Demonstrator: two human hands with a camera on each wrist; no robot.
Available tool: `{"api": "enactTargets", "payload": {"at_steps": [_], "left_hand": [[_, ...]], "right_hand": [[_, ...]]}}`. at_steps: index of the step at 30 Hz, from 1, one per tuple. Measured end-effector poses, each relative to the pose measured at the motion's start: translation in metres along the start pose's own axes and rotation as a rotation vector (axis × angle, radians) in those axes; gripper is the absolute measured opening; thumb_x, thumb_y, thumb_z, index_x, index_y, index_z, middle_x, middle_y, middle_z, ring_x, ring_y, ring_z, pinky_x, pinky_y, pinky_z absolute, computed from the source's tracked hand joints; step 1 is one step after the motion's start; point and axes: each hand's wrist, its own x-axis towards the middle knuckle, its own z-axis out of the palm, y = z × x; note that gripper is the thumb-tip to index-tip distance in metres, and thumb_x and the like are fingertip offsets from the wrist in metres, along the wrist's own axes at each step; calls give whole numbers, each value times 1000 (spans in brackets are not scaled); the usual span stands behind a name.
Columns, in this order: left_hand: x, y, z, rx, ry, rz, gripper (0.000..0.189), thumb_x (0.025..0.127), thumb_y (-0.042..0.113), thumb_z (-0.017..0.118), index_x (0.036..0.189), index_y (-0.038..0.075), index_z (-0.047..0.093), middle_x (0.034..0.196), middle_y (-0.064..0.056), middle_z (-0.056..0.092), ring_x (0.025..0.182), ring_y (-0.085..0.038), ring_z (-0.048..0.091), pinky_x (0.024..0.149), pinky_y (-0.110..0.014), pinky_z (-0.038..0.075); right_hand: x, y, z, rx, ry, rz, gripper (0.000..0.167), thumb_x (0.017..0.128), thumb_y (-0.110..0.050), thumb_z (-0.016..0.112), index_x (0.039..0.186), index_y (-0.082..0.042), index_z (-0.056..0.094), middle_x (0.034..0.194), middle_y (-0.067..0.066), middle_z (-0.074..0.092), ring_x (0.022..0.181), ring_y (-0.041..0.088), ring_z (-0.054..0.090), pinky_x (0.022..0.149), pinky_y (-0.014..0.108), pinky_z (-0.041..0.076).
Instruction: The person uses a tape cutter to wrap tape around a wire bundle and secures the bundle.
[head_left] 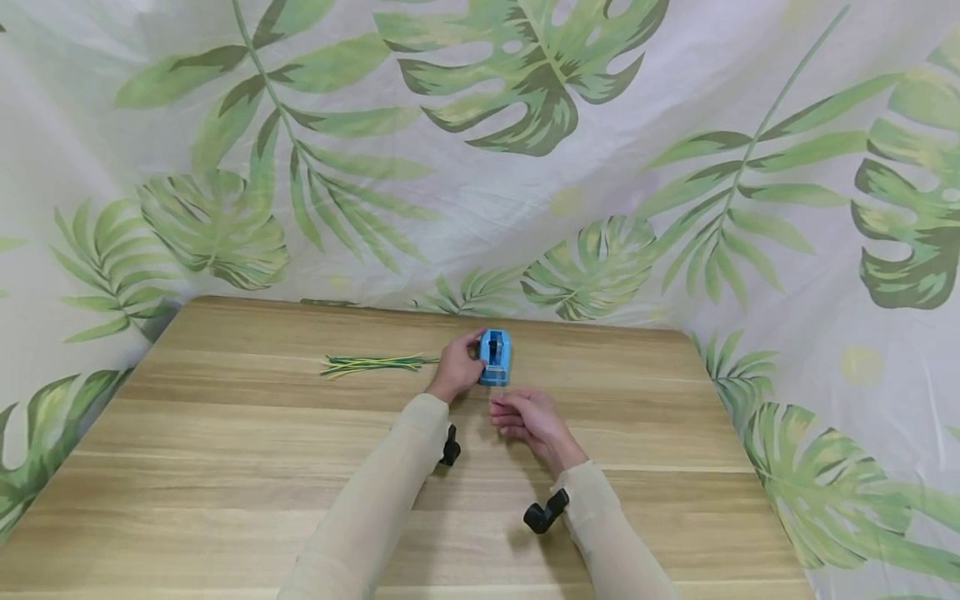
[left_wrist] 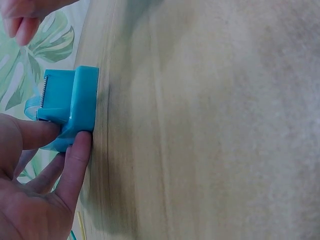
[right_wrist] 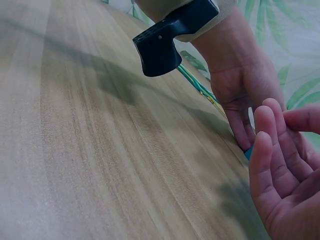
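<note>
we see left hand [head_left: 459,367] gripping the blue tape dispenser [head_left: 504,360] from its left, far middle of table [head_left: 675,400]; right hand [head_left: 531,419], nearer, pinches clear tape [head_left: 497,389], thumb to forefinger.

Both forearms [head_left: 367,508] are pointing toward the tape dispenser [left_wrist: 86,100]; the left grip [head_left: 457,365] is holding its left side, the right grip [head_left: 531,417] is hovering just in front, thumb and forefinger pinching.

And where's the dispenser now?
In the head view, the dispenser is near the far edge of the table, held in the left hand, right of the strands.
</note>
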Motion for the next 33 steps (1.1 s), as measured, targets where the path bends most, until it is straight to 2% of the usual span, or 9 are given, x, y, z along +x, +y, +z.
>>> {"api": "enactTargets", "payload": {"at_steps": [6,14,23,29,33], "left_hand": [[0,2,0,-19,0,2,64,86,-13,65,146,8,53,133,-21,60,103,-29,65,81,-35,55],[1,1,0,-33,1,-4,64,85,-15,66,144,8,55,131,-21,61,98,-28,66,77,-33,55],[3,0,-1,-23,-7,-2,65,85,-15,66,145,9,54,132,-20,61,91,-24,64,71,-29,53],[3,2,-2,1,-15,-17,66,86,-13,66,146,11,54,134,-19,60,83,-22,61,67,-28,51],[3,3,-2,1,-20,-20,66,87,-12,66,146,12,53,135,-19,60,84,-21,60,69,-28,50]], "right_hand": [[-1,0,0,-4,-8,-10,39,97,-12,64,124,14,59,85,6,74,71,13,70,60,24,55],[-4,0,-1,-4,6,-2,25,97,-11,63,113,7,69,83,6,74,70,13,70,60,24,55],[-7,1,-1,-15,-5,-9,36,97,-10,61,123,16,61,81,4,74,69,12,70,59,24,55],[-9,1,-1,-20,-23,-22,38,97,-10,61,123,18,59,80,4,73,68,11,69,59,24,55],[-9,1,-2,-24,-25,-18,37,98,-10,61,123,17,59,80,4,73,68,11,69,60,24,55]]}}
